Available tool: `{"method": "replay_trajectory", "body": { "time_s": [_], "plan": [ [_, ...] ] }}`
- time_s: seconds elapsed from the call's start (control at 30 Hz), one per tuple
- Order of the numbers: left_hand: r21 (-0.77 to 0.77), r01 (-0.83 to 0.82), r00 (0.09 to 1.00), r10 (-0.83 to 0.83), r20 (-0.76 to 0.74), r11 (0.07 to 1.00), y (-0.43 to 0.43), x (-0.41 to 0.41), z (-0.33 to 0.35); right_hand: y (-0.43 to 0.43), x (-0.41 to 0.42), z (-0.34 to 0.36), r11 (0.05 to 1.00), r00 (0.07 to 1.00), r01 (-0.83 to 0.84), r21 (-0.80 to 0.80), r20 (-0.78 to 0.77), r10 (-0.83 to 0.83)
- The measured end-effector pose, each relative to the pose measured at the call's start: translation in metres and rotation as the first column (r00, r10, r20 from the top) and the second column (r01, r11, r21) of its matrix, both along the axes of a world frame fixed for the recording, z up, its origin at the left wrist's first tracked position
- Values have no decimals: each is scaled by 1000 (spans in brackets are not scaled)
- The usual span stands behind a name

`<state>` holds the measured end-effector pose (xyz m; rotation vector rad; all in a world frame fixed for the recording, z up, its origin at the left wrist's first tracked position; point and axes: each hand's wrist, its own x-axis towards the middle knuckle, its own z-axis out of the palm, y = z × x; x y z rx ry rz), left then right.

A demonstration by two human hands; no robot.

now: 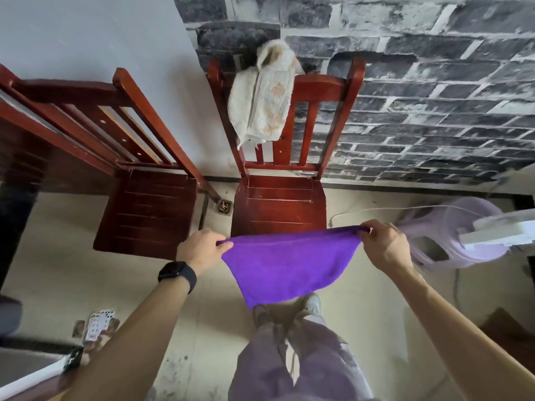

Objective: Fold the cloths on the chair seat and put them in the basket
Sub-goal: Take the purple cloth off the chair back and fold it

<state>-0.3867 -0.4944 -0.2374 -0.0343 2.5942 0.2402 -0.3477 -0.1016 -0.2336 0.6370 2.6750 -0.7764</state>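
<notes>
A purple cloth [285, 263] hangs stretched in the air in front of a red wooden chair's seat [278, 204]. My left hand [202, 248], with a black watch on its wrist, pinches the cloth's upper left corner. My right hand [382, 244] pinches the upper right corner. The cloth's lower edge droops toward my feet. The seat behind the cloth is bare. A pale purple basket [451, 233] stands on the floor to the right of the chair, partly blurred.
A cream fuzzy garment [262, 94] hangs over the chair's backrest. A second red chair [147, 209] stands to the left. A brick-patterned wall rises behind. A white cord and a white object [498, 230] lie by the basket. Cards lie scattered on the floor [97, 325] at lower left.
</notes>
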Motion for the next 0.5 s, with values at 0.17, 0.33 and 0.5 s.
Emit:
{"method": "replay_trajectory", "body": {
  "time_s": [0.17, 0.33, 0.5],
  "plan": [
    [-139, -18, 990, -2, -143, 990, 27, -63, -69, -1, -67, -73, 961, 965, 255, -112, 90, -245],
    [7, -261, 961, 260, -98, 965, 46, -117, -130, -14, -115, -157, 674, 808, 558, -483, 133, -574],
    [446, -608, 766, 634, 109, 657, 65, -158, -179, -24, -156, -204, 476, 765, 538, -696, 165, -623]
  ]
}}
